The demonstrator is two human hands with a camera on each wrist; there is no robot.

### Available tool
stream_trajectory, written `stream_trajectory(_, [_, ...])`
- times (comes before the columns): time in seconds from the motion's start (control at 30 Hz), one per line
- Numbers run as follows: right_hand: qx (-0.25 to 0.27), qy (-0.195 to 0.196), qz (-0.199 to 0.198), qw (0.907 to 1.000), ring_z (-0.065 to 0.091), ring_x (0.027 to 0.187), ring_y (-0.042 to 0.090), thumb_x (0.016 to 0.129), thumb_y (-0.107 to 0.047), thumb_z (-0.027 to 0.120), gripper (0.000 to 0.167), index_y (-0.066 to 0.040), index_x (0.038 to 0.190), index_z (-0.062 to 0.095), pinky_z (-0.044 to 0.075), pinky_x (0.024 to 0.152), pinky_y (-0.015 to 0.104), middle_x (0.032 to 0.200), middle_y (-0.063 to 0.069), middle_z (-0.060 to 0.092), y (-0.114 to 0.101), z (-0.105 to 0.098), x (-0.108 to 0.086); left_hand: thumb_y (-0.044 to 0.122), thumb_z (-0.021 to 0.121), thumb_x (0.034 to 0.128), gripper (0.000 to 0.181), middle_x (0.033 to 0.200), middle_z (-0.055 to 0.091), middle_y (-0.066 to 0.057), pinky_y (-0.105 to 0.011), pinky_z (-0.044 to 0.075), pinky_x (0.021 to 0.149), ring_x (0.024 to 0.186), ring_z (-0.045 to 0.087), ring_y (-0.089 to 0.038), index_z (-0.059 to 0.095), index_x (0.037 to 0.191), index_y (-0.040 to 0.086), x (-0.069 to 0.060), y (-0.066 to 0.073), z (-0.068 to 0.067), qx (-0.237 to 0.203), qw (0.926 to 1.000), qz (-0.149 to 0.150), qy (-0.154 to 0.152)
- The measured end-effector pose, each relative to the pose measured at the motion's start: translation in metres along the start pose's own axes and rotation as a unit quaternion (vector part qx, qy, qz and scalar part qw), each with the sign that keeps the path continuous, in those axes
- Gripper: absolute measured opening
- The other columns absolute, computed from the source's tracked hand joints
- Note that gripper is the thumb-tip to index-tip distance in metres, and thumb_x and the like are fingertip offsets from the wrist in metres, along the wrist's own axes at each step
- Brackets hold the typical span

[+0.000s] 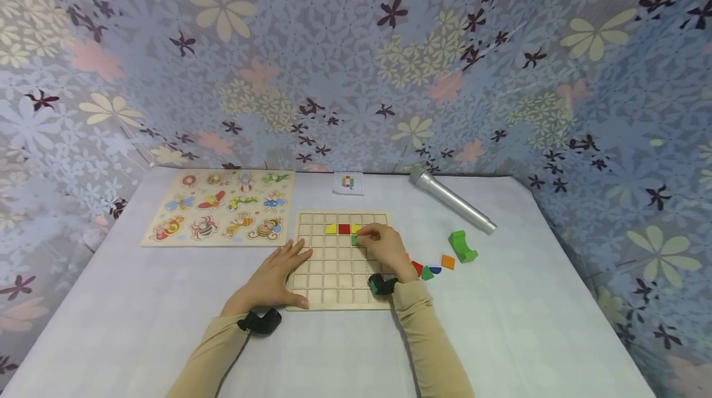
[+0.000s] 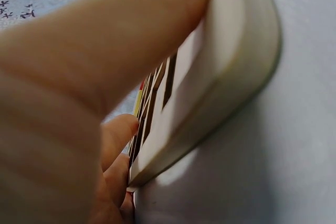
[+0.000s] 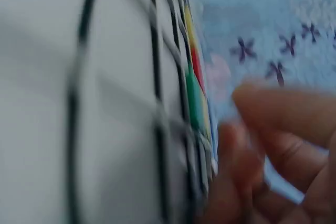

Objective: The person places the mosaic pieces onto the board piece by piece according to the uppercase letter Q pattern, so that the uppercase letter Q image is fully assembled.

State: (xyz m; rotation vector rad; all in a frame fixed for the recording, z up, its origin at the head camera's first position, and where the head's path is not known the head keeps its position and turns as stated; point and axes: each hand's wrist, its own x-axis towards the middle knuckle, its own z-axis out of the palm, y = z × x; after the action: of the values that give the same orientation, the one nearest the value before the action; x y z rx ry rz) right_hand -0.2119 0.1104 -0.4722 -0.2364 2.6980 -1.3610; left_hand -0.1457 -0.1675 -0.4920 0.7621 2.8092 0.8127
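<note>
Green flat puzzle piece (image 3: 194,100), its outline partly hidden by fingers in the head view, lies in a cell of the pale wooden grid board (image 1: 330,274), toward the far side. The key relation, I judge, is its alignment with the row just beyond it: a yellow flat piece (image 1: 332,229), a red square piece (image 1: 344,229) and a second yellow piece (image 1: 355,228) run left to right, and the green one sits directly on the near side of that second yellow. Which way its long axis points, if it has one, I cannot tell.

Nearer by far is the right hand (image 1: 386,248), reaching in from the right with fingers bent and thumb and forefinger close together beside the green piece; whether they pinch it I cannot tell. The left hand (image 1: 274,279) is spread on the board's left edge, thumb by the near corner, well apart from the coloured row. Loose coloured pieces, including an orange square (image 1: 448,262), lie on the bench (image 1: 489,336) right of the board.
</note>
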Motion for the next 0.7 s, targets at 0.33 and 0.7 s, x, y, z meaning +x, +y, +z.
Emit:
stream_trajectory(0.33, [0.093,-0.01,0.063,0.9936,0.065,0.078,0.015,0.098,-0.018,0.056,0.032,-0.001,0.125,0.061,0.056,0.071,0.025,0.113,0.022,0.065,0.037,-0.069,-0.031,0.051,0.084,0.0621,0.107,0.159,0.024,-0.019,-0.058,0.016,0.12,0.148,0.017,-0.043,0.038,0.148,0.007,-0.002,0.004,-0.001,-0.002,0.9999,-0.014,-0.003])
stream_trajectory(0.7, [0.067,-0.02,0.097,0.9928,0.057,0.08,0.011,0.094,-0.018,0.063,0.039,-0.002,0.129,0.057,0.048,0.062,0.021,0.116,0.018,0.065,0.072,-0.096,-0.078,0.062,0.079,0.0623,0.107,0.157,0.029,-0.021,-0.056,0.016,0.12,0.146,0.021,-0.044,0.04,0.147,0.008,-0.003,0.001,0.005,-0.02,0.999,0.019,0.034])
